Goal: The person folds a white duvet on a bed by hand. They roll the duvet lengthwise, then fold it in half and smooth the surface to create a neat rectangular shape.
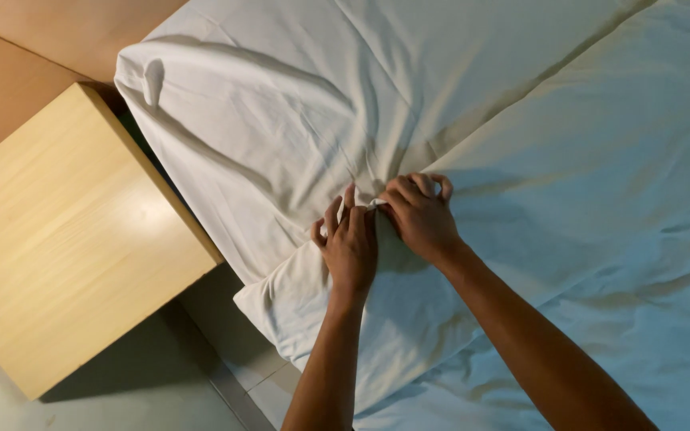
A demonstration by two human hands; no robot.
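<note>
I note my left hand (350, 243) and right hand (419, 217) both pinching a fold of the white sheet (297, 120) at the bed's edge; the wooden nightstand (65, 231) stands just beside, unobstructing.

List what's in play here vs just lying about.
In play: left hand and right hand, both pinching a small fold of the white pillowcase; the pillow lies on the white bed sheet.

Lying about: light wooden bedside cabinet; tiled floor.
</note>
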